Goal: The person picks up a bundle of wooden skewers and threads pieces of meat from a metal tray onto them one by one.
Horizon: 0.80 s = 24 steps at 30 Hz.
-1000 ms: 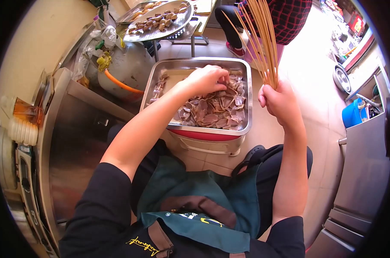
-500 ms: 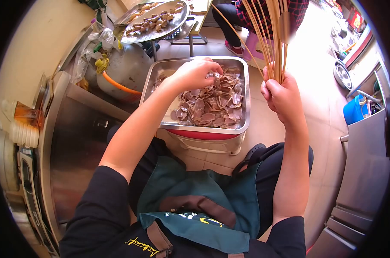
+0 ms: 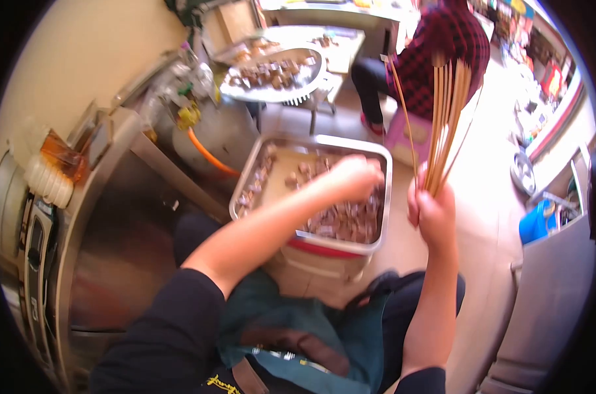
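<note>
In my right hand (image 3: 433,207) is an upright bundle of thin bamboo skewers (image 3: 448,125), held near its lower end. One or two skewers splay out to its sides, and a blurred brownish oval piece (image 3: 438,60) shows at the top. My left hand (image 3: 360,178) hovers over a rectangular metal tray (image 3: 387,197), its fingers curled downward and smeared by motion. What they hold, if anything, is hidden. Brown-purple meat slices (image 3: 344,223) lie in the tray's right part, partly behind my left arm, with more along its left side.
Beneath the tray is a red and white base (image 3: 321,248). An oval platter (image 3: 272,75) of brown pieces stands on a table at the back. A gas cylinder (image 3: 222,131) with an orange hose is at left. A person in a checked shirt (image 3: 446,52) sits ahead.
My view has tilted up and swung, so the tray appears lower. My left hand has moved right across the meat. My right hand still grips the skewers.
</note>
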Each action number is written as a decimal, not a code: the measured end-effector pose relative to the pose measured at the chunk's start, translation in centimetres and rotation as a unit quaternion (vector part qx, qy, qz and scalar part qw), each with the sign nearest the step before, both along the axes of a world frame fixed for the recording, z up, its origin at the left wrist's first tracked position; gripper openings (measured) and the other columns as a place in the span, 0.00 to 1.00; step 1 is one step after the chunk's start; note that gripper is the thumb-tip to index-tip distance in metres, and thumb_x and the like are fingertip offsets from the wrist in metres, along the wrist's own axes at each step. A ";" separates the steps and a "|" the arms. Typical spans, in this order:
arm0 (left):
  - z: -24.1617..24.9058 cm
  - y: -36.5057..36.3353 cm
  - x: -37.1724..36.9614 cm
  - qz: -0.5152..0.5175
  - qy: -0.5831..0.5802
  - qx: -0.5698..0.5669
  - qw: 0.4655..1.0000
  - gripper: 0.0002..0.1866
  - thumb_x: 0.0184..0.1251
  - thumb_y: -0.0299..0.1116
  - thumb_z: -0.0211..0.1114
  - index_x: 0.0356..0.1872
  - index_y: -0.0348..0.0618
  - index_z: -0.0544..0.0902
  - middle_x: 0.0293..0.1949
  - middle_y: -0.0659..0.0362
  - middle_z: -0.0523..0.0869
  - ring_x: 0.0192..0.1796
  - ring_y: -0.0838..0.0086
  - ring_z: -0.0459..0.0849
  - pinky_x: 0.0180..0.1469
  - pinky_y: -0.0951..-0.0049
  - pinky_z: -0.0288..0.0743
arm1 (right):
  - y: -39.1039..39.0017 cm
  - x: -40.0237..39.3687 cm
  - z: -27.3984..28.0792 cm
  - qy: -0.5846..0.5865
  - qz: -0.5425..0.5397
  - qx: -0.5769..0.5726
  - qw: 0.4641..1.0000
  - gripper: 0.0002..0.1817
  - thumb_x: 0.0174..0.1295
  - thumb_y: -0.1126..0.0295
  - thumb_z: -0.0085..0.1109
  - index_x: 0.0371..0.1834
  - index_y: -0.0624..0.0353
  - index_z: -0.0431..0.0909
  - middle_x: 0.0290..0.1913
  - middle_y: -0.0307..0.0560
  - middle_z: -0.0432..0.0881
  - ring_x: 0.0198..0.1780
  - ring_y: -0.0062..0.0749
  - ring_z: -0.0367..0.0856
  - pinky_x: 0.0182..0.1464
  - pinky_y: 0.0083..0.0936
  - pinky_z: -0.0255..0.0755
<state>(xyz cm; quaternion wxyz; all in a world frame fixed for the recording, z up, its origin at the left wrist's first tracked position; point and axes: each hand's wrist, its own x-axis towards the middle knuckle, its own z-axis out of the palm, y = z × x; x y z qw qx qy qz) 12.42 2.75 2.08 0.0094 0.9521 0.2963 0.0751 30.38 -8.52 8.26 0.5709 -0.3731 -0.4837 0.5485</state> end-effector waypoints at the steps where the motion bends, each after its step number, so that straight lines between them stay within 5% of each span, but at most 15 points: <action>1: -0.3 0.0 0.0 0.003 -0.011 -0.002 1.000 0.08 0.52 0.31 0.63 0.34 0.46 0.85 0.38 0.54 0.83 0.42 0.57 0.83 0.46 0.59 0.78 | 0.0 -0.2 -0.1 0.011 -0.024 0.000 1.000 0.15 0.57 0.84 0.39 0.44 0.56 0.67 0.24 0.36 0.66 0.19 0.15 0.63 0.16 0.13 0.57; 6: 2.1 -2.1 -1.8 0.017 -0.115 -0.026 0.993 0.12 0.59 0.38 0.67 0.41 0.45 0.84 0.42 0.53 0.82 0.43 0.55 0.83 0.48 0.56 0.77 | -0.2 0.1 0.9 0.042 -0.041 0.016 0.998 0.13 0.55 0.85 0.37 0.38 0.56 0.68 0.22 0.38 0.67 0.19 0.18 0.62 0.17 0.15 0.53; 12: 2.3 -5.5 -5.7 0.046 -0.157 -0.080 0.983 0.09 0.59 0.37 0.66 0.40 0.48 0.84 0.43 0.54 0.81 0.47 0.57 0.83 0.51 0.58 0.76 | -0.1 -0.4 -0.2 0.096 -0.038 0.006 0.995 0.10 0.59 0.84 0.36 0.35 0.55 0.65 0.20 0.41 0.66 0.15 0.20 0.56 0.15 0.18 0.49; 17: 1.3 -7.2 -7.7 0.069 -0.184 -0.064 0.978 0.10 0.60 0.37 0.66 0.42 0.49 0.85 0.42 0.56 0.83 0.44 0.58 0.84 0.48 0.60 0.78 | -0.3 -1.4 -0.6 0.084 -0.050 0.015 0.995 0.06 0.59 0.80 0.40 0.28 0.56 0.65 0.18 0.39 0.66 0.16 0.18 0.60 0.16 0.16 0.53; 24: 0.9 -6.9 -9.4 0.071 -0.254 -0.048 0.964 0.09 0.60 0.36 0.67 0.39 0.48 0.86 0.40 0.56 0.84 0.40 0.59 0.85 0.43 0.62 0.79 | -0.3 -2.9 -1.8 0.037 -0.039 0.028 0.998 0.13 0.65 0.76 0.43 0.20 0.55 0.61 0.16 0.39 0.65 0.14 0.18 0.57 0.15 0.17 0.52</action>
